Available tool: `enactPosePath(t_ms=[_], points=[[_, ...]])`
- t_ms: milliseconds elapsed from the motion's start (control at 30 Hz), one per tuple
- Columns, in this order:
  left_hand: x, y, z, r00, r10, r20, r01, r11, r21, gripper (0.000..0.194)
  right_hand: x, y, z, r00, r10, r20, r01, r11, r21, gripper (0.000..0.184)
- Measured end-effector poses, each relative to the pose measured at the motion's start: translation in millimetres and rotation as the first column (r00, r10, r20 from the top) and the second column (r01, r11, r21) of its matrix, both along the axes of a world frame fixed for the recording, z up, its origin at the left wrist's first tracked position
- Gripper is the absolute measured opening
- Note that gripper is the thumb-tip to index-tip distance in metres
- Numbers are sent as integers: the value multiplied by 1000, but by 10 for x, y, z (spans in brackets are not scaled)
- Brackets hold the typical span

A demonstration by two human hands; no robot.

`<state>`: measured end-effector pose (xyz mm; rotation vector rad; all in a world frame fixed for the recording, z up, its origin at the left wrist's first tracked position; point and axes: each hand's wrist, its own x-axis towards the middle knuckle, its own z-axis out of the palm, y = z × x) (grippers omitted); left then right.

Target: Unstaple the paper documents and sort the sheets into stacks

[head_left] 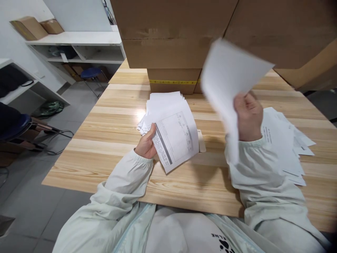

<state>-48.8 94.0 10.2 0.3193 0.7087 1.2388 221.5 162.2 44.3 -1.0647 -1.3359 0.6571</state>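
While the left hand (146,143) held the printed paper (177,135): its thumb pressed on the left edge, the fingers hidden beneath — a pinch, by the look of it.
Right hand: to the right of the printed paper and raised, this hand (249,116) pinched a loose paper (229,70); blur hid whether that was one sheet or several.
White sheets: more of them (164,96) fanned out beyond the printed paper; whether the left hand held these too could not be told.
Pile: its sheets (283,140) lay unevenly on the table (92,154), well to the right of the printed paper.
Boxes: cardboard ones (179,28) stood beyond the printed paper.
Grip: a light hold near the edge probably suited such limp paper — squeezing harder risked creases.
Sheet care: handling one sheet at a time seemed wise, with the thumb clear of the text and the pile's edges squared against sliding.
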Motion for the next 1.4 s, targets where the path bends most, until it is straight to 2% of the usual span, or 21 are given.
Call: enactPosePath(t_ms=[67,200,333,467,567,600,667,733,767,800,900,1000,1100,1200,1300,1400], points=[[-7,0,-17,1000,-21,-5,21,1000,10,44,-248,-106,-43,1000,0,-4,-1,998,-57,37],[5,-1,-39,998,-52,-25,53,998,40,49,-515,-244,-189,983,88,162,-66,989,-136,33],[9,-11,-42,996,-79,-41,82,994,73,53,-590,-320,-286,963,116,243,-85,987,-134,33],[-15,-28,-45,994,-80,-76,85,994,68,53,-640,-376,-279,953,125,277,-95,988,-120,34],[-23,-44,-40,992,-15,-129,27,995,92,54,-651,-361,-250,971,66,230,-50,996,-74,23],[-25,-51,-36,988,2,-152,15,994,107,55,-648,-350,-241,979,92,179,-78,993,-85,31],[-35,-70,-22,976,38,-213,-5,988,156,56,-637,-348,-230,964,260,49,-247,951,-185,48],[-55,-95,-4,950,105,-294,-29,968,250,54,-627,-402,-228,904,423,-66,-423,856,-296,45],[-68,-110,6,930,143,-340,-32,950,311,52,-624,-455,-230,884,458,-97,-463,826,-321,41],[-80,-127,18,904,180,-387,-25,927,374,50,-621,-523,-235,881,461,-108,-470,824,-317,36],[-81,-187,61,830,245,-502,51,862,505,40,-606,-763,-268,930,360,-79,-369,912,-179,22],[-2,-250,111,793,244,-558,106,847,521,34,-586,-952,-346,973,216,-76,-221,973,-67,18],[119,-303,138,789,196,-583,143,863,484,35,-577,-1044,-456,988,91,-126,-102,991,-83,21],[208,-343,133,782,178,-598,160,869,468,33,-578,-1081,-541,989,28,-145,-48,990,-134,21],[244,-377,134,773,185,-606,186,848,496,29,-574,-1102,-568,988,16,-152,-39,988,-147,20],[251,-399,144,779,180,-601,222,816,533,24,-564,-1118,-576,988,53,-147,-67,993,-99,19]])
